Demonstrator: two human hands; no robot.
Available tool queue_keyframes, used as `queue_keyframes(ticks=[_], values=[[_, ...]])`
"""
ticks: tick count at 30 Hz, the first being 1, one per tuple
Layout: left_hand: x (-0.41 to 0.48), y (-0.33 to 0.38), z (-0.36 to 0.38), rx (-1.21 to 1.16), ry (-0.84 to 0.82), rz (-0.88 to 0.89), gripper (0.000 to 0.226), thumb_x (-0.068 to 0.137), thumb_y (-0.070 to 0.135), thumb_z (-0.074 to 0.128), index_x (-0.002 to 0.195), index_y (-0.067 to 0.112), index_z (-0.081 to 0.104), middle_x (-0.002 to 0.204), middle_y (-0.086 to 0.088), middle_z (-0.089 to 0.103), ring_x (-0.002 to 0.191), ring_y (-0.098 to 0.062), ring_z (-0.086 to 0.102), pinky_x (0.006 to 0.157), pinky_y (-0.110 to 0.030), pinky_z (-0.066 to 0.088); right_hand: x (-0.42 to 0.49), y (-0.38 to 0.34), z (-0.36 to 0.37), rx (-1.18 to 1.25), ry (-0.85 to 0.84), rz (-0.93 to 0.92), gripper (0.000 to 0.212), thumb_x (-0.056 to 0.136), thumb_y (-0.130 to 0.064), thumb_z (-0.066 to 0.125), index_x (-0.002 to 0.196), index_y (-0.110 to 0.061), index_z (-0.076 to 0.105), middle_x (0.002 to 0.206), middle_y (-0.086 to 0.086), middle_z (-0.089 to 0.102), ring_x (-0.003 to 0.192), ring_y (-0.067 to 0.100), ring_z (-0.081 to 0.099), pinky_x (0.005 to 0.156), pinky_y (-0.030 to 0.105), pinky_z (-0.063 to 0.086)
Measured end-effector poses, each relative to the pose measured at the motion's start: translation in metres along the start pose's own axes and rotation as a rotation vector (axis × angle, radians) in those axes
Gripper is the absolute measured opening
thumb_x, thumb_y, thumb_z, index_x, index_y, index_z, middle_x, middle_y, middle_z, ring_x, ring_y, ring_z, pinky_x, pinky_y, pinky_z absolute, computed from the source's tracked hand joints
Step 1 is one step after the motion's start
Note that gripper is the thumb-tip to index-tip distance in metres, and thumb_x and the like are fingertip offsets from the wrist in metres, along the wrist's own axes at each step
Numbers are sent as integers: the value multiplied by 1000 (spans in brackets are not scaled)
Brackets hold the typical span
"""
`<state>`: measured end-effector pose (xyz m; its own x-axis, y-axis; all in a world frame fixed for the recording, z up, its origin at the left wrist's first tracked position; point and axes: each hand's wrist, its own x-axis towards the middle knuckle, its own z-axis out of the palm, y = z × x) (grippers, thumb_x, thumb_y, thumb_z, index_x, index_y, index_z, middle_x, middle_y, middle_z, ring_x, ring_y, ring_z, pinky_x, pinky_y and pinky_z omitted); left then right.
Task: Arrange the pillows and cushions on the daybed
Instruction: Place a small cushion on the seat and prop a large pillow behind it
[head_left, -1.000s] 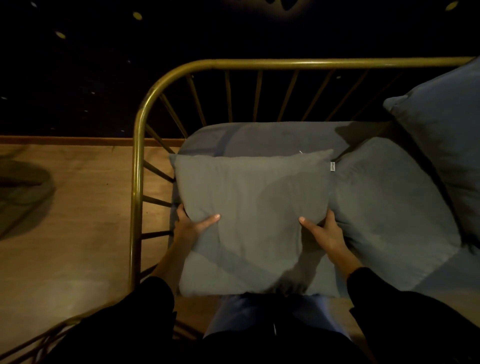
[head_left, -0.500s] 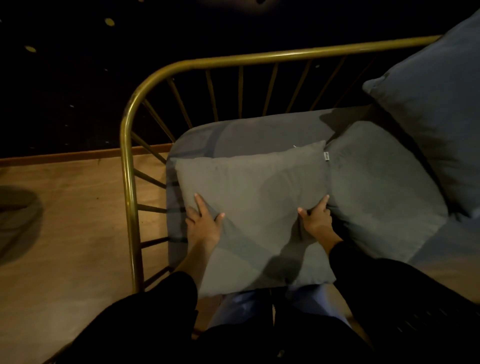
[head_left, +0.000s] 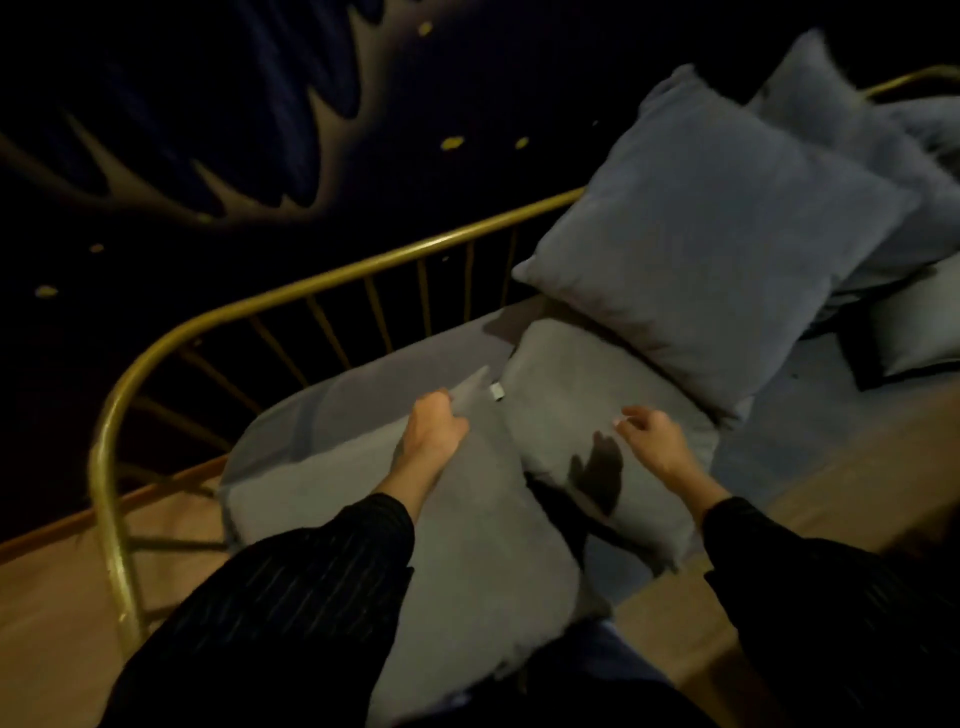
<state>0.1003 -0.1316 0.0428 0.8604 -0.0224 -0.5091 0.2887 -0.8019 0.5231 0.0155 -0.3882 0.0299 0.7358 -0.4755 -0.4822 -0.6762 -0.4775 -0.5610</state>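
A grey cushion (head_left: 483, 561) lies flat at the near left end of the daybed, over the grey mattress (head_left: 363, 384). My left hand (head_left: 434, 428) pinches its far right corner and lifts it a little. A second grey cushion (head_left: 582, 384) lies beside it to the right. My right hand (head_left: 649, 441) hovers just above that cushion with its fingers loosely apart, holding nothing. A large blue-grey pillow (head_left: 711, 234) leans upright against the gold back rail (head_left: 395, 260). More blue-grey pillows (head_left: 852, 135) are stacked behind it at the right.
The gold metal rail curves around the left end (head_left: 111, 467) with thin spindles. A black-edged cushion (head_left: 914, 332) lies on the mattress at far right. Wooden floor (head_left: 47, 613) lies left of the frame, and a dark painted wall stands behind.
Both hands left the near cushion's lower part. My left hand slid up to its far right corner and gripped it. My right hand lifted off over the neighbouring cushion. The view swung right.
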Motion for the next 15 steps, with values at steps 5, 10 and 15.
queue_keyframes(ticks=[5, 10, 15], values=[[58, 147, 8, 58, 22, 252, 44, 92, 9, 56, 136, 4, 53, 131, -20, 60, 121, -36, 58, 96, -38, 49, 72, 5, -110, 83, 331, -45, 52, 94, -24, 60, 135, 5, 47, 136, 28, 52, 128, 44, 48, 103, 48, 40], [122, 279, 39, 61, 36, 347, 51, 94, 25, 61, 139, 5, 50, 140, -16, 57, 128, -33, 56, 106, -40, 47, 148, 10, -182, 215, 514, 45, 74, 94, -34, 59, 149, 2, 24, 152, 24, 30, 140, 44, 27, 111, 49, 29], [186, 355, 56, -151, 36, 313, 61, 88, 32, 70, 138, 3, 50, 140, -16, 57, 129, -34, 56, 104, -39, 46, 212, 24, -202, 418, 460, 152, 104, 82, -49, 69, 155, -3, 9, 160, 22, 15, 148, 42, 12, 118, 49, 18]])
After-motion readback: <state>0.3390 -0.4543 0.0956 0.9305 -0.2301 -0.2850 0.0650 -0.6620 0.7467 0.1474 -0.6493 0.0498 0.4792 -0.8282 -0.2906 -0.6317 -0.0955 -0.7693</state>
